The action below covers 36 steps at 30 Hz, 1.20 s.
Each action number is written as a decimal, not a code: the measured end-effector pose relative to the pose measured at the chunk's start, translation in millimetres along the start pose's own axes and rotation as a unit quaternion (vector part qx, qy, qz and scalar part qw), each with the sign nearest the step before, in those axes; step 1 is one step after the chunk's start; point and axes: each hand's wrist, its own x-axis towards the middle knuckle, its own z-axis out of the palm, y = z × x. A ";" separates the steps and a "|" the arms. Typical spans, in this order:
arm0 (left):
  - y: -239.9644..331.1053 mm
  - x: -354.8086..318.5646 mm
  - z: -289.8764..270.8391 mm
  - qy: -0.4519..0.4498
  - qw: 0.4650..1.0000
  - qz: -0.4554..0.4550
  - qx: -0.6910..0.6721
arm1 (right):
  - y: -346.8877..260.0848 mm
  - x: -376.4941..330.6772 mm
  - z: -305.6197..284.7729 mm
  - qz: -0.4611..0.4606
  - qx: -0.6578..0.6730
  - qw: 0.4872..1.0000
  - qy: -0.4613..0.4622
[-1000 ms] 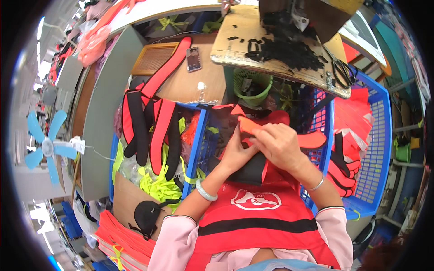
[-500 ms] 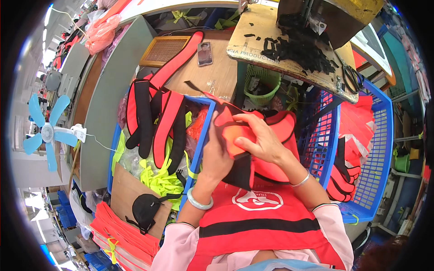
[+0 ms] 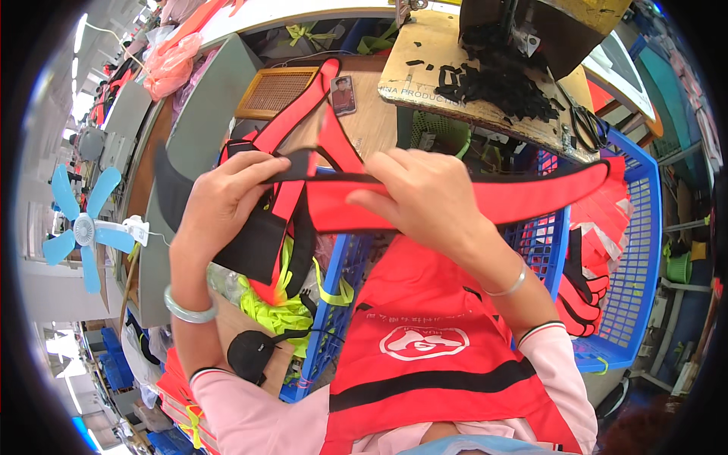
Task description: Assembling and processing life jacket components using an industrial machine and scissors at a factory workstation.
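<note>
In front of me I stretch a bright red fabric strap with black edging [image 3: 531,199] sideways. My right hand [image 3: 425,193] grips it near its middle, thumb on the red face, and its rounded end reaches out over the blue baskets. My left hand [image 3: 224,201] is closed on a black section [image 3: 296,164] at the strap's left end. Black fabric [image 3: 254,243] hangs beneath that hand; how it joins the strap is unclear. Another red strip with black edging [image 3: 337,144] stands out behind the strap between my hands.
Black scraps [image 3: 497,87] and scissors [image 3: 584,125] lie on the worn machine table [image 3: 409,72]. At right, a blue basket [image 3: 637,250] holds red pieces. Yellow-green ribbons [image 3: 277,307] and a black cap [image 3: 249,355] are at left. A phone [image 3: 343,96] lies on the board.
The bundled red and black fabric in my hands is now spread out lengthwise. My left hand has moved left and up; my right hand has shifted slightly. The orange patch is out of sight.
</note>
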 end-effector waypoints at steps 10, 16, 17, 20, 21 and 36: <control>48.2 101.1 52.0 -0.339 0.883 0.147 -0.290 | 35.8 -65.9 -130.1 0.087 -0.055 0.988 -0.114; 66.9 189.7 77.3 -0.306 0.912 0.181 -0.203 | 101.8 -73.0 -150.3 0.142 -0.119 0.979 -0.089; 69.3 202.4 77.1 -0.315 0.914 0.160 -0.199 | 112.3 -72.4 -153.7 0.146 -0.114 0.980 -0.078; 73.0 239.2 81.0 -0.318 0.923 0.139 -0.167 | 144.6 -66.6 -159.6 0.155 -0.117 0.978 -0.078; 75.2 251.4 83.6 -0.323 0.925 0.128 -0.152 | 154.7 -65.0 -160.7 0.158 -0.122 0.977 -0.076; 54.0 358.2 104.4 -0.413 0.890 0.063 -0.181 | 243.4 -14.9 -170.7 0.273 -0.030 0.954 -0.121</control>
